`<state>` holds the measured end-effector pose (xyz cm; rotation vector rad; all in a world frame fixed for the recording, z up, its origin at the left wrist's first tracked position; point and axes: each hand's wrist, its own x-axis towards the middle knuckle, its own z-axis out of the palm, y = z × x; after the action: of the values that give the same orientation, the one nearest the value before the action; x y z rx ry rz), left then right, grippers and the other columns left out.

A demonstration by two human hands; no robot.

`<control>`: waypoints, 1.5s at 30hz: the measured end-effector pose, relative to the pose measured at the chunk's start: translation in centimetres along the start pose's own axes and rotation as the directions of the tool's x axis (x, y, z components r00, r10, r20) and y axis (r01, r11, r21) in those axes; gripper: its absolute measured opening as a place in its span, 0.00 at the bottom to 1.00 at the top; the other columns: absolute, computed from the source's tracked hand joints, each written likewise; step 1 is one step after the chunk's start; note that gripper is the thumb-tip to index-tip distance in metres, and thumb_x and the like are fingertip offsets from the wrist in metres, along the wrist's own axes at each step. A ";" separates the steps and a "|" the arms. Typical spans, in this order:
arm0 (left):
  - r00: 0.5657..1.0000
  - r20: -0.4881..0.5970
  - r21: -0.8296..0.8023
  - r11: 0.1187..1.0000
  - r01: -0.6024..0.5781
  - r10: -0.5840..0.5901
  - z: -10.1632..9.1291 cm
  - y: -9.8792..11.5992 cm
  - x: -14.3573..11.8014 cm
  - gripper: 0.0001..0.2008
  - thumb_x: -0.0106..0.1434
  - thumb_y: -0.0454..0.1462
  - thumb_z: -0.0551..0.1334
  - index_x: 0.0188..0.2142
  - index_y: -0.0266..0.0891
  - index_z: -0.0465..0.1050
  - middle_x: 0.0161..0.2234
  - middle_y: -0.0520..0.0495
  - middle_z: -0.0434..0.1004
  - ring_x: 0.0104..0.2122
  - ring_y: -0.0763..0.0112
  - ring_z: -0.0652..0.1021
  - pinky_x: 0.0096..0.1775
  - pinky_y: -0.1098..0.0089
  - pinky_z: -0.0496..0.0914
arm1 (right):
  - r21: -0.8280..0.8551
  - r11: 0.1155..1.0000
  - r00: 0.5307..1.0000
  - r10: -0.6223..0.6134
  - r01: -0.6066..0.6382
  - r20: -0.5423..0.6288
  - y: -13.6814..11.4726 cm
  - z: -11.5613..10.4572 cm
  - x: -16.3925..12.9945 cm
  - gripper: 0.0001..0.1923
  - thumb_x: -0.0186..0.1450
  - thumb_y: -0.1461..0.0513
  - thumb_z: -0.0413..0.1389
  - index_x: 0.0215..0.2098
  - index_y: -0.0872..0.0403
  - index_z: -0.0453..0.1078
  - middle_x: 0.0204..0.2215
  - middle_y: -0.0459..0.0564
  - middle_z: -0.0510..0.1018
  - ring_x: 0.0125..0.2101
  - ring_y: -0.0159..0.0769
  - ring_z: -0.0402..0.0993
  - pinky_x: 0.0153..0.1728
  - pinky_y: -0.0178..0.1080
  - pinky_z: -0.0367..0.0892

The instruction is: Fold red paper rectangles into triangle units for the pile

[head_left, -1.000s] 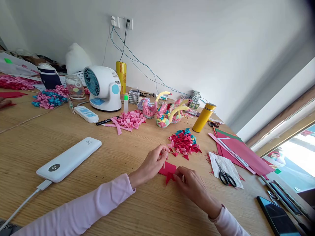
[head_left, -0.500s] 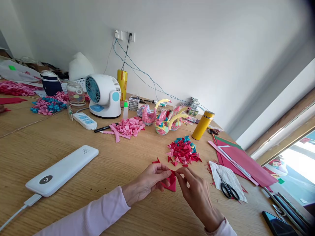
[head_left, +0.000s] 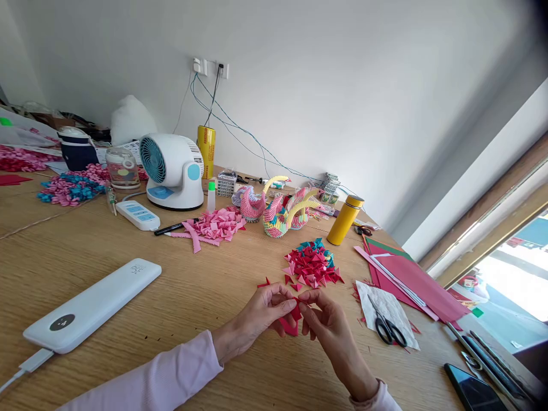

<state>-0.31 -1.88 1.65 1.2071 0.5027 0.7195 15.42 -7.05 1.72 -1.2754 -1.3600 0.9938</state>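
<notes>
Pinching small, angular red paper piece point(head_left: 291, 327) with left hand point(head_left: 257, 313) and right hand point(head_left: 331, 329), fingertips nearly meeting; uneven tugging possibly skewing or tearing it.

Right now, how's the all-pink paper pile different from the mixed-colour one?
The pink pile is mostly one colour; the mixed pile has red, pink and teal. The pink pile has long strips poking out, while the mixed pile shows small pointed triangles. The mixed pile lies just beyond the right hand; the pink pile sits farther off, near the fan. Both are heaps of paper pieces on the wooden table.
</notes>
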 end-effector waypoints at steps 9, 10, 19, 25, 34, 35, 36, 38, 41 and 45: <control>0.999 -0.043 0.051 0.999 0.017 -0.015 -0.1 -0.5 0.0 0.21 0.57 0.50 0.61 0.38 0.33 0.70 0.28 0.43 0.78 0.26 0.69 0.78 0.24 0.75 0.67 | 0.159 0.987 0.998 0.006 -0.016 0.063 -0.7 -0.4 -0.3 0.14 0.60 0.52 0.58 0.36 0.55 0.67 0.23 0.45 0.73 0.23 0.31 0.70 0.24 0.33 0.63; 0.999 -0.045 0.053 0.998 0.016 -0.013 -0.2 -0.5 0.0 0.21 0.57 0.50 0.61 0.38 0.33 0.70 0.28 0.43 0.78 0.26 0.68 0.78 0.23 0.75 0.67 | 0.165 0.986 0.998 0.003 -0.015 0.070 -0.8 -0.4 -0.3 0.14 0.61 0.52 0.57 0.36 0.55 0.67 0.23 0.45 0.74 0.24 0.31 0.70 0.26 0.34 0.64; 0.998 -0.057 0.060 0.998 0.021 -0.017 -0.3 -0.5 -0.3 0.18 0.57 0.47 0.61 0.36 0.32 0.71 0.28 0.43 0.78 0.28 0.67 0.78 0.23 0.75 0.68 | 0.154 0.988 1.000 -0.019 0.019 -0.002 0.4 0.3 0.0 0.14 0.58 0.52 0.60 0.33 0.55 0.69 0.24 0.46 0.74 0.23 0.31 0.70 0.24 0.33 0.65; 0.996 -0.087 0.099 0.995 0.009 0.000 -0.3 -0.1 -0.2 0.17 0.57 0.48 0.61 0.33 0.34 0.71 0.23 0.48 0.75 0.23 0.73 0.75 0.20 0.78 0.64 | 0.095 0.995 0.999 0.011 -0.007 -0.043 0.6 0.2 0.1 0.17 0.57 0.50 0.60 0.34 0.55 0.69 0.25 0.47 0.74 0.23 0.31 0.70 0.21 0.32 0.63; 0.985 -0.169 0.066 0.996 0.053 -0.042 -0.4 -0.2 0.0 0.16 0.56 0.48 0.62 0.29 0.35 0.69 0.15 0.57 0.62 0.14 0.82 0.60 0.17 0.79 0.50 | 0.057 0.998 0.999 0.007 -0.005 -0.049 0.7 0.6 0.0 0.18 0.61 0.51 0.56 0.25 0.57 0.68 0.18 0.43 0.67 0.19 0.28 0.61 0.20 0.31 0.58; 0.983 -0.170 0.014 0.998 0.068 -0.065 -0.5 -0.1 -0.1 0.16 0.56 0.47 0.63 0.29 0.35 0.69 0.15 0.58 0.62 0.15 0.83 0.59 0.17 0.79 0.49 | 0.059 0.998 0.999 0.005 -0.002 -0.047 0.6 0.6 -0.1 0.16 0.63 0.51 0.54 0.28 0.56 0.69 0.18 0.43 0.68 0.19 0.28 0.62 0.21 0.31 0.58; 0.981 -0.163 -0.054 0.994 0.093 -0.101 -0.5 -0.1 -0.2 0.15 0.55 0.47 0.63 0.29 0.35 0.68 0.16 0.58 0.62 0.15 0.83 0.59 0.17 0.79 0.47 | 0.057 0.998 0.999 -0.007 0.009 -0.040 0.5 0.5 -0.2 0.15 0.64 0.52 0.52 0.33 0.55 0.69 0.20 0.44 0.68 0.20 0.29 0.63 0.21 0.31 0.59; 0.974 -0.112 -0.221 0.961 0.169 -0.197 -0.5 0.1 -0.3 0.14 0.53 0.44 0.65 0.29 0.35 0.67 0.18 0.58 0.61 0.15 0.85 0.58 0.17 0.80 0.45 | 0.010 0.998 0.997 -0.069 0.069 -0.023 0.1 0.4 -0.5 0.13 0.66 0.55 0.51 0.44 0.52 0.67 0.27 0.46 0.71 0.25 0.31 0.66 0.24 0.32 0.63; 0.944 0.029 -0.411 0.857 0.312 -0.330 -0.5 0.2 -0.4 0.13 0.51 0.40 0.67 0.28 0.34 0.66 0.22 0.57 0.63 0.15 0.89 0.57 0.17 0.81 0.42 | -0.159 0.958 0.972 -0.232 0.237 0.047 -0.4 0.3 -0.7 0.12 0.64 0.60 0.54 0.46 0.50 0.69 0.39 0.51 0.72 0.34 0.35 0.70 0.28 0.33 0.66; 0.921 0.116 -0.412 0.826 0.386 -0.372 -0.3 -0.1 -0.5 0.12 0.53 0.39 0.66 0.30 0.34 0.66 0.23 0.54 0.66 0.14 0.90 0.56 0.16 0.82 0.41 | -0.272 0.910 0.948 -0.317 0.312 0.027 -0.3 0.6 -0.7 0.06 0.63 0.62 0.54 0.34 0.52 0.74 0.34 0.51 0.73 0.34 0.36 0.71 0.28 0.33 0.66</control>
<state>-0.83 -2.13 1.45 0.6719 0.5075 0.4332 14.75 -7.72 1.83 -1.2072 -1.6703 0.5835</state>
